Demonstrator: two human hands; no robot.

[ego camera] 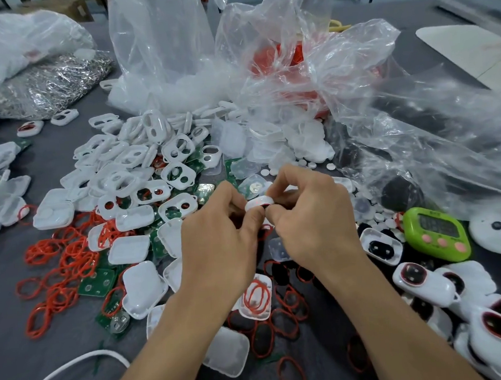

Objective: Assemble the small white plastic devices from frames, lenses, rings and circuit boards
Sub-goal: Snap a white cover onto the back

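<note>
Both of my hands meet over the middle of the grey table. My left hand and my right hand pinch one small white plastic frame between their fingertips; a bit of red ring shows under it. White frames with two holes lie heaped behind the hands. Red rubber rings are scattered at the left and below the hands. Green circuit boards lie among white covers. Small round white lenses sit behind my right hand. Several assembled devices are piled at the lower right.
Big clear plastic bags of parts stand at the back and right. A bag of metal clips lies at the back left. A green digital timer sits at the right. A white cable crosses the lower left corner.
</note>
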